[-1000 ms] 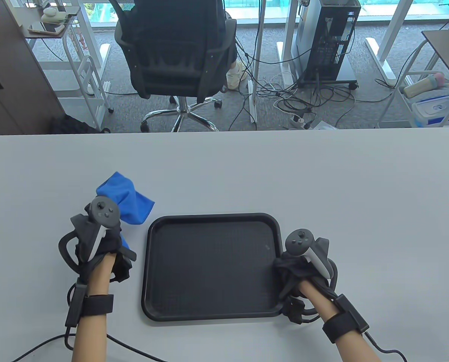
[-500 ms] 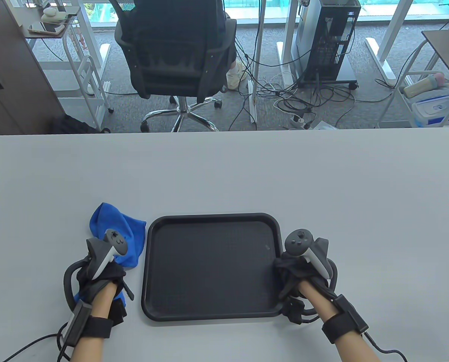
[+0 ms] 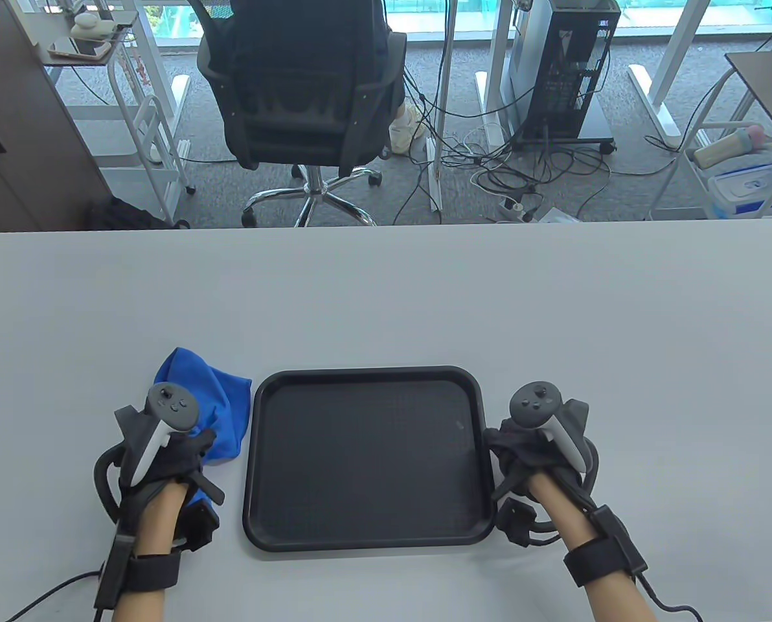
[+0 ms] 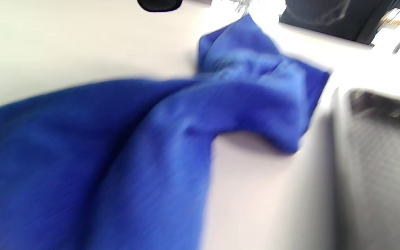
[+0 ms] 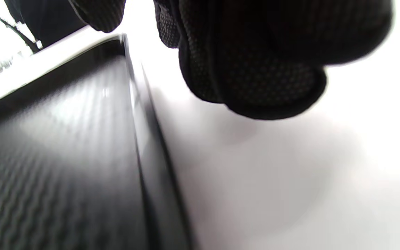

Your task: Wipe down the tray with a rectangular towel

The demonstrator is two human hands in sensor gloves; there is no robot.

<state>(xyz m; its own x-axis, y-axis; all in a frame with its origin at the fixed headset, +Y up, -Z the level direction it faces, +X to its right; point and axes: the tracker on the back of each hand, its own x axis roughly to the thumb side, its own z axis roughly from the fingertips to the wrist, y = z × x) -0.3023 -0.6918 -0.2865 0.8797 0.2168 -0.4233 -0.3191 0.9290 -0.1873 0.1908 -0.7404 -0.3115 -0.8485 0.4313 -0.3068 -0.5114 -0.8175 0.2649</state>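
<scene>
under the left hand (image 3: 166,453) the fingers sit on a bunched blue towel (image 3: 221,405), grip itself hidden so can't tell how tight. towel lies on the white table (image 3: 386,291) just left of the black tray (image 3: 254,453), not on it. right hand (image 3: 541,447) w/ fingers curled, holding nothing, just beside tray's right rim, apart. step: towel pickup, wiping not begun. next needs lifting towel over the rim onto tray floor, r hand steadying.
</scene>
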